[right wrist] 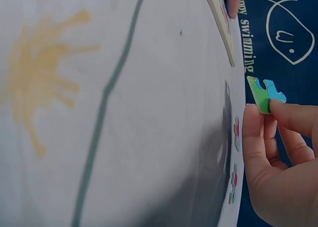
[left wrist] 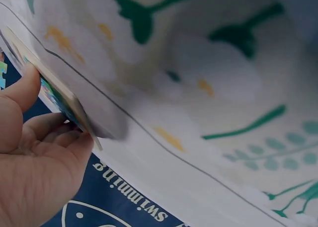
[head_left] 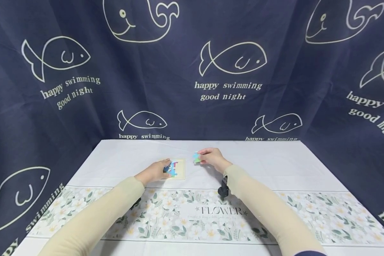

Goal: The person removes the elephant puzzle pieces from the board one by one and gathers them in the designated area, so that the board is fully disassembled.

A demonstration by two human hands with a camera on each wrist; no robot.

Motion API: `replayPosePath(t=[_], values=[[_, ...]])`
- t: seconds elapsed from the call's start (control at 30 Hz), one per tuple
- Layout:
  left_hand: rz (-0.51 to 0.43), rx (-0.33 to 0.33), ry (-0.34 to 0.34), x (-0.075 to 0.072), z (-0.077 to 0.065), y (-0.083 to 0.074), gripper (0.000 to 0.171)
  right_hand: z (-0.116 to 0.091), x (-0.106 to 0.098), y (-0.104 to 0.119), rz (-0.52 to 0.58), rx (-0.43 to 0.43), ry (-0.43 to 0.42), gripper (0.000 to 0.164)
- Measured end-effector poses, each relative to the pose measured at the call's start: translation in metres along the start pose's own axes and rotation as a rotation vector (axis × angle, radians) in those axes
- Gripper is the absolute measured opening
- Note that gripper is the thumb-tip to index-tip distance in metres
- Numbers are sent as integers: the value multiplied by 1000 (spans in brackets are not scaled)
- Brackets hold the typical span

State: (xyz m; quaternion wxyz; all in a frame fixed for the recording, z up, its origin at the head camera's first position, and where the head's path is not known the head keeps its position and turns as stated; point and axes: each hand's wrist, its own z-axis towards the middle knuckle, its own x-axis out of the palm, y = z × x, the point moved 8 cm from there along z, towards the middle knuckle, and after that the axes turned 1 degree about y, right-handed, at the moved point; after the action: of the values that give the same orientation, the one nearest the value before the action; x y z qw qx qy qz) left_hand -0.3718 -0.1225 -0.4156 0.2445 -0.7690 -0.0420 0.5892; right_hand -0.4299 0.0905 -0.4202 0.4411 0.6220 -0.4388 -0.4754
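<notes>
A square puzzle board [head_left: 181, 174] with a pale wooden frame lies on the white part of the table, with blue and multicoloured pieces in it. My left hand [head_left: 154, 171] holds the board at its left side, thumb and curled fingers at its edge in the left wrist view; this hand hides part of the picture. To the right of the board, my right hand [head_left: 212, 157] pinches a green and light-blue jigsaw piece [right wrist: 263, 95] between thumb and fingers. That piece is held up with its knobbed edge showing.
Two colourful loose pieces, an upper one [right wrist: 236, 133] and a lower one [right wrist: 233, 183], lie on the table near the right hand. A floral cloth band [head_left: 166, 220] crosses the table's front. A dark blue curtain [head_left: 185, 71] with fish drawings hangs behind.
</notes>
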Motion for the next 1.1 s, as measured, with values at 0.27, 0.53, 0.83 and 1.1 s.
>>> replayPosePath(t=[0.27, 0.53, 0.83, 1.1], values=[[24, -70, -31, -2, -1, 4, 75, 2, -11, -3, 3, -1, -21, 23], [7, -67, -47, -2, -3, 6, 76, 5, -31, -1, 47, -9, -53, 28], [-10, -62, -50, -2, -1, 8, 78, 12, -66, -5, 107, 42, -110, 31], [-23, -53, -56, -2, 2, 8, 80, 16, -96, -13, 131, 90, -155, 36]])
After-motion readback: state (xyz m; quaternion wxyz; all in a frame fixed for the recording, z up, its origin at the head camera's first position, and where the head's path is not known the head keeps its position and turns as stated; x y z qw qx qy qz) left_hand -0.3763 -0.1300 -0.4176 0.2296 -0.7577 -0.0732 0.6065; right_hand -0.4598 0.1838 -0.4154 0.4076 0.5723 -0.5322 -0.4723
